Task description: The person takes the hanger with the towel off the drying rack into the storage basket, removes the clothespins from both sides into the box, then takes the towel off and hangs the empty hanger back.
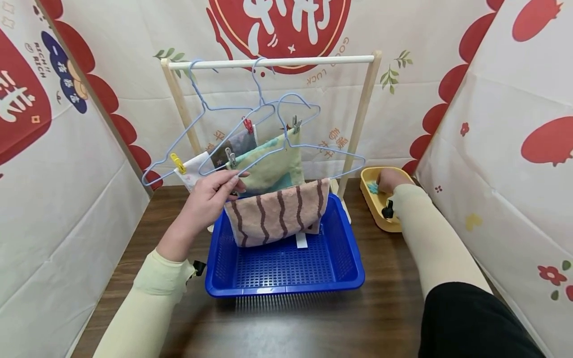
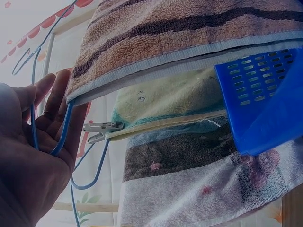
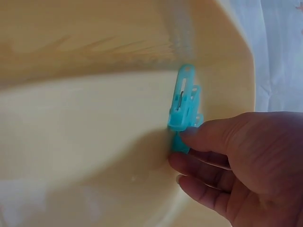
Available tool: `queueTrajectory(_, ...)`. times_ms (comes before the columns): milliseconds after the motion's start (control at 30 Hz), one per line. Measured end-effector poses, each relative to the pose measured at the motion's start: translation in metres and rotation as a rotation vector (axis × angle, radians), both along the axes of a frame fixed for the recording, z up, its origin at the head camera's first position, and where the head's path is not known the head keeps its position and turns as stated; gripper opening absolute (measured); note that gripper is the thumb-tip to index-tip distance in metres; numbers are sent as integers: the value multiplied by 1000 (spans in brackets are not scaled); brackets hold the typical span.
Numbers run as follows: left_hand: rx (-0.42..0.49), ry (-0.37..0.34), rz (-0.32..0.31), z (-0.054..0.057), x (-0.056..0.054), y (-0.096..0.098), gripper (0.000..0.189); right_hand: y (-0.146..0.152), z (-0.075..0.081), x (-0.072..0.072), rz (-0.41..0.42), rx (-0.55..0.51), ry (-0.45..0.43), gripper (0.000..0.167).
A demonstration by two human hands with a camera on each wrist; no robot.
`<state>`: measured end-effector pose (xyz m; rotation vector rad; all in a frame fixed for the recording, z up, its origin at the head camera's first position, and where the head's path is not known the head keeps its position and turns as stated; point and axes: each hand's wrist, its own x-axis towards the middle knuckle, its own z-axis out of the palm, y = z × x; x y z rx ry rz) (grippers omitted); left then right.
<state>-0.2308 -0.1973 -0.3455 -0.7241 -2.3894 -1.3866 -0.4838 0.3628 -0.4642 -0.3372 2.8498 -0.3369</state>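
Note:
My left hand [image 1: 208, 199] holds the left end of a light blue wire hanger [image 1: 324, 148], whose hook is off the rail. A pink-brown towel with dark wavy stripes [image 1: 277, 214] is draped over this hanger, above a blue basket [image 1: 286, 287]. Inside a yellow tray [image 1: 380, 203], my right hand [image 1: 391, 180] has its thumb and fingertips on turquoise clothespins [image 3: 182, 104] at one end. In the right wrist view, thumb and forefinger pinch the lower part of one clothespin; others stand close behind it.
Behind the basket stands a wooden rack with a white rail [image 1: 286, 61]. Two more hangers hang there, bearing a yellow-green towel [image 1: 273, 166] and a grey and white towel [image 1: 241, 143], fixed with grey, red and yellow clothespins [image 1: 177, 163]. Printed cloth walls enclose the table.

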Motion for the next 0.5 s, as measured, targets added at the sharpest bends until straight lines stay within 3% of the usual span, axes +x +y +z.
queueTrajectory(133, 4, -8, 4, 0, -1, 0, 31, 6, -1, -10, 19, -14, -46, 15)
queueTrajectory(333, 8, -22, -2, -2, -2, 0, 32, 36, -27, -52, 29, -28, -9, 16)
queueTrajectory(400, 6, -24, 2, -2, -3, -1, 32, 26, -6, -34, 24, -51, -9, 26)
queueTrajectory(500, -2, -23, 12, -3, -3, -2, 31, -1, 36, 6, -10, -104, 15, 36)
